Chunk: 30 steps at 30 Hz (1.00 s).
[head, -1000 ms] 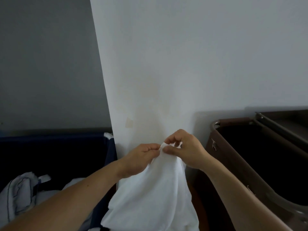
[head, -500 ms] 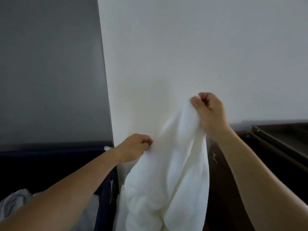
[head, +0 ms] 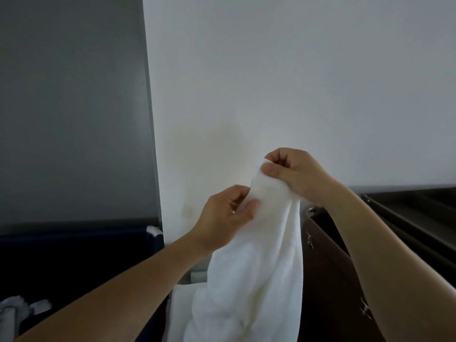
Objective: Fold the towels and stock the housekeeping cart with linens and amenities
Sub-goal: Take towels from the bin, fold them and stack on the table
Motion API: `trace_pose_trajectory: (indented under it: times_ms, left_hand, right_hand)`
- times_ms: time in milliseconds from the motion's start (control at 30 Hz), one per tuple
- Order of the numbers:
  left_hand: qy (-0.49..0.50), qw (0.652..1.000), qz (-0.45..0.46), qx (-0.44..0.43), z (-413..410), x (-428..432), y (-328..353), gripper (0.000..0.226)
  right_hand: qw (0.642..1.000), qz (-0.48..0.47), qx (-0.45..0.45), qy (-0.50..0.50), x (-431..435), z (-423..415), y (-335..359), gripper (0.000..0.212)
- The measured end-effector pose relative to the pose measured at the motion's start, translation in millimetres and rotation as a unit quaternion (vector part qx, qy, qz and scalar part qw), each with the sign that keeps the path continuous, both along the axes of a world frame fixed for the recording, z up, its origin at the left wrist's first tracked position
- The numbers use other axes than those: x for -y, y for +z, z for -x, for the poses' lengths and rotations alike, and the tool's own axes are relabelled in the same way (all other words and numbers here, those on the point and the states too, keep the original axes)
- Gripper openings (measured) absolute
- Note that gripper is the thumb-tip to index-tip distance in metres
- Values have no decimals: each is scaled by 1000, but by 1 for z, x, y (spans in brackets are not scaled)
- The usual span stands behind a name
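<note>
A white towel [head: 259, 267] hangs in front of me, bunched and drooping past the bottom of the view. My right hand [head: 293, 174] pinches its top edge at chest height. My left hand [head: 227, 215] sits lower and to the left, pinching the towel's left edge between thumb and fingers. The towel's lower end is out of sight.
A dark blue linen bin [head: 74, 257] with crumpled white laundry [head: 14, 309] stands at the left. A brown cart bag with a metal rim [head: 328, 255] and a dark shelf [head: 419, 208] stand at the right. A white wall [head: 271, 82] is straight ahead.
My right hand raised the towel, then came down somewhat. My left hand moved back in toward the right hand and took the towel's edge just below it.
</note>
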<state>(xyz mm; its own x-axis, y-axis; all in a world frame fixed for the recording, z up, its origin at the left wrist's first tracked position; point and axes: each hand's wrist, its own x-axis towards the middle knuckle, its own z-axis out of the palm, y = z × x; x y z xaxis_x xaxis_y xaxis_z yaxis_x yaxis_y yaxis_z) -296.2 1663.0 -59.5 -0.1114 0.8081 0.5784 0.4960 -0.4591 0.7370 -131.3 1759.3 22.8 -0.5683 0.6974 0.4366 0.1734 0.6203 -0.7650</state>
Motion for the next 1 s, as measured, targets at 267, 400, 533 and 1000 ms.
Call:
trace_pose_trajectory:
  times_ms: [267, 400, 533, 1000]
  left_hand:
    - [82, 968, 6, -238, -1, -2, -9, 50]
    - [130, 948, -17, -290, 7, -1, 3, 38]
    - [3, 964, 15, -264, 17, 1, -1, 35]
    - [1, 975, -3, -222, 23, 3, -14, 35]
  right_hand:
    - [1000, -21, 2, 17, 4, 0, 11, 13]
    - [999, -29, 7, 24, 8, 1, 12, 14]
    - [998, -1, -31, 57, 14, -2, 20, 3]
    - [998, -16, -49, 48, 17, -10, 21, 4]
